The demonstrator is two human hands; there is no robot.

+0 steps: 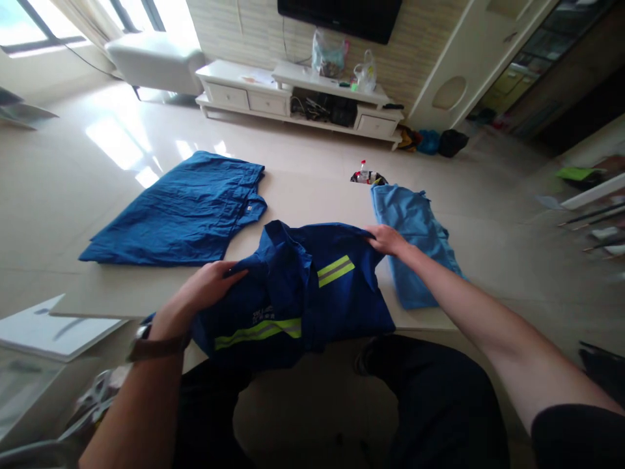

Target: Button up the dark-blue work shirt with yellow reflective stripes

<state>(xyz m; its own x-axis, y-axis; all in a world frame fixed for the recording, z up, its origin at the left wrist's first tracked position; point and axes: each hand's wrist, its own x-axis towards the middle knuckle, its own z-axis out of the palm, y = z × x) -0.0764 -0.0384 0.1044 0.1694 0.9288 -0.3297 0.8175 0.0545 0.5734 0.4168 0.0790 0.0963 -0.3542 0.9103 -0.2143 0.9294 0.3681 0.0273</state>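
Left hand [208, 286]: thumb and fingers closed on the jacket's edge by the shoulder, light pinch by the look of it. Right hand [389, 241]: fingers curled over the opposite shoulder edge, closed on cloth, fingertips hidden behind it. Grip on both sides has the jacket [336, 309] and nothing else. Jacket is dark blue, at the near edge of the tabletop [107, 291], between the hands, collar [279, 242] rumpled and standing up, two yellow-green strips [336, 270] showing, one per side, not level with each other. Lower part droops past the near edge above the person's knees. Likely trouble: that overhang could pull the jacket down into the lap if either pinch loosens; uneven tension between hands could skew the front and leave creases round the collar. Shirt [180, 212], flat on the left, lies close past the left hand, so a wide sweep that way could ruck it. Light blue cloth [413, 244] on the right sits under the line of the right forearm; touching or not, can't tell; a low arm could drag it. Bottle [362, 172] shows past the far edge, well apart from the hands. TV unit [234, 98] farther back, out of reach.
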